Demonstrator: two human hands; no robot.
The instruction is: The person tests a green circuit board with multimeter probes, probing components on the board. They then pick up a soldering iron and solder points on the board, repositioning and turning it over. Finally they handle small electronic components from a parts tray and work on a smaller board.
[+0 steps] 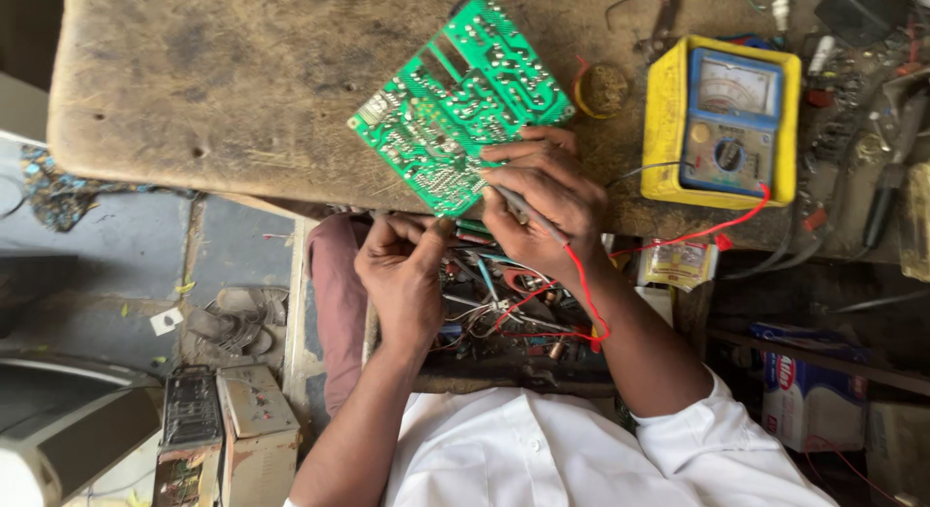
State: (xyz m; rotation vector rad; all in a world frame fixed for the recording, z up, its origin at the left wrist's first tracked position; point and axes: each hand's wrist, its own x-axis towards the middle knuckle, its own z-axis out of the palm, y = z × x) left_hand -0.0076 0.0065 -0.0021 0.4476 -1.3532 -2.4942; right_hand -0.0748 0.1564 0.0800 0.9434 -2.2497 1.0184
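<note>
Both hands (465, 236) press thin probes onto glossy green circuit board (460, 105).

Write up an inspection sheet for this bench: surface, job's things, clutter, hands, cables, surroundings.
Surface: worn, stained wooden bench top.
Job's things: green printed circuit board lying solder side up, tilted over the bench edge; yellow-cased analogue meter beside it.
Clutter: small parts and tools at the far right of the bench; opened chassis with wiring below.
Hands: right hand presses a probe to the board; left hand has its grip on the board's lower edge.
Cables: red lead runs from meter to right hand.
Surroundings: grey floor, old equipment boxes.
</note>
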